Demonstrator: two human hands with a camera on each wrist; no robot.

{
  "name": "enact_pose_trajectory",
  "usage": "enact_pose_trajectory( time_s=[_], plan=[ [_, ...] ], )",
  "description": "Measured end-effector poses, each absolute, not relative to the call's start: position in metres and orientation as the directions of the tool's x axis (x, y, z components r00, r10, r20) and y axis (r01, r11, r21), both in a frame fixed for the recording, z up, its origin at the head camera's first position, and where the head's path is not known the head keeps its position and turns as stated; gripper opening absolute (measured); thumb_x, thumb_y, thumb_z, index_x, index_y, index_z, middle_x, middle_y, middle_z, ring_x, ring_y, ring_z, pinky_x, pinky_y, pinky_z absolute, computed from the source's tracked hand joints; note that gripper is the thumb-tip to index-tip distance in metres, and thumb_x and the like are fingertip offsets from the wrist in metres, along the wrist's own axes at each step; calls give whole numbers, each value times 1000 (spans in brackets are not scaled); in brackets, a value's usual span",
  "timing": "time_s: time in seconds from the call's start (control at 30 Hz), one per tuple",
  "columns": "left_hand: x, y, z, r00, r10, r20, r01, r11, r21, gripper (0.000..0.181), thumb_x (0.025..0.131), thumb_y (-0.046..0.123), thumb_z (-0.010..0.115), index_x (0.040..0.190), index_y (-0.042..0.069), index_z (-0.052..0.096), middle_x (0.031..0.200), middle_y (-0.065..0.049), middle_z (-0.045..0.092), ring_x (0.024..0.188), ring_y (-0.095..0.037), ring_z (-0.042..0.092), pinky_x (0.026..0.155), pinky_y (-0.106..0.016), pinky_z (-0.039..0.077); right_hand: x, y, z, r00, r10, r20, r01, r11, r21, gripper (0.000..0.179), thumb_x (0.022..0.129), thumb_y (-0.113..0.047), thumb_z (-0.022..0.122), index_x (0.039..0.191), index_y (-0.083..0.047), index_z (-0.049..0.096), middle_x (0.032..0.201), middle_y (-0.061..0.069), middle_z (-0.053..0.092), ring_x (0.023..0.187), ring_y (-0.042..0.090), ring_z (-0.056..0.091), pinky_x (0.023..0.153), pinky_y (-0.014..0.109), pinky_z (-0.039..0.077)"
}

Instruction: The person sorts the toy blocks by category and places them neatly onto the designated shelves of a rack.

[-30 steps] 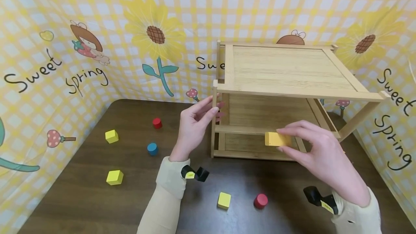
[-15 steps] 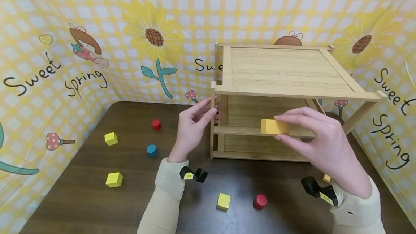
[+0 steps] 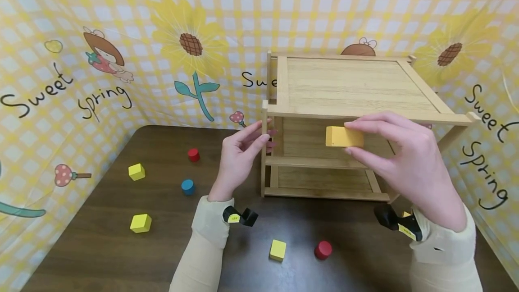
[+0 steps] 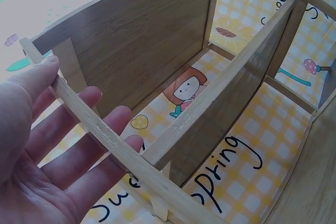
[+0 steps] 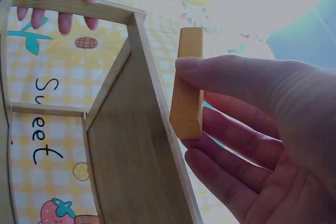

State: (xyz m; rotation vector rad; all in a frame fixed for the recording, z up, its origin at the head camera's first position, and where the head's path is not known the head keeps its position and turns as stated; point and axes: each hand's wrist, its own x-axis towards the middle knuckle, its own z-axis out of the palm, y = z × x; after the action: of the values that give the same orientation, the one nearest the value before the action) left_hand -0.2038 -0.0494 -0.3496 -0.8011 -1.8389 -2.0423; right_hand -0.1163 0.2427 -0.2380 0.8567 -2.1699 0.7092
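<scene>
A wooden shelf rack (image 3: 357, 84) with a top board and two lower shelves stands at the right back of the table. My left hand (image 3: 237, 159) holds its front left post, thumb in front and fingers behind; the left wrist view shows the thumb pressed on the post (image 4: 89, 114). An orange-yellow rectangular block (image 3: 344, 137) is pinched between the thumb and fingers of my right hand (image 3: 409, 161). It is held up before the rack, just under the top board's front edge in the head view. In the right wrist view the block (image 5: 187, 87) overlaps that board's edge.
Yellow cubes (image 3: 141, 223), a blue cylinder (image 3: 188, 187) and a red cylinder (image 3: 193, 155) sit on the dark table (image 3: 93, 247) at left. Another yellow cube (image 3: 277, 250) and red cylinder (image 3: 323, 250) are near the front. Patterned cloth (image 3: 227, 35) surrounds the table.
My right hand has risen with the block, from the lower shelf's front to near the top board's edge. My left hand stays on the post.
</scene>
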Motion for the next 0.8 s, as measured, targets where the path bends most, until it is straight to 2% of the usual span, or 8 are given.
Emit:
enact_pose_trajectory(
  time_s=[0.3, 0.6, 0.8],
  plan=[
    [-204, -49, -349, -804, 162, 572, 550, -163, 819, 38, 99, 0, 65, 137, -3, 62, 126, -14, 69, 91, -41, 73, 84, -56, 55, -123, 237, -229, -596, -337, 729, -705, 654, -274, 48, 72, 2, 91, 116, -10, 77, 110, -2, 72, 104, 13, 66, 98, 21, 46],
    [-204, -49, -349, -808, 160, 567, 547, -155, 823, 38, 99, 1, 66, 136, -3, 62, 125, -13, 70, 91, -39, 73, 84, -42, 59, -131, 232, -221, -628, -271, 729, -673, 659, -335, 48, 73, 1, 91, 118, -11, 77, 113, -4, 70, 106, 12, 62, 94, 19, 45],
    [-205, -49, -351, -807, 168, 565, 544, -159, 824, 38, 100, 3, 66, 137, -2, 62, 127, -13, 69, 92, -37, 73, 86, -44, 58, -139, 229, -212, -631, -272, 726, -672, 659, -337, 44, 75, -2, 91, 116, -12, 78, 110, -5, 70, 102, 10, 62, 93, 19, 44]
  ],
)
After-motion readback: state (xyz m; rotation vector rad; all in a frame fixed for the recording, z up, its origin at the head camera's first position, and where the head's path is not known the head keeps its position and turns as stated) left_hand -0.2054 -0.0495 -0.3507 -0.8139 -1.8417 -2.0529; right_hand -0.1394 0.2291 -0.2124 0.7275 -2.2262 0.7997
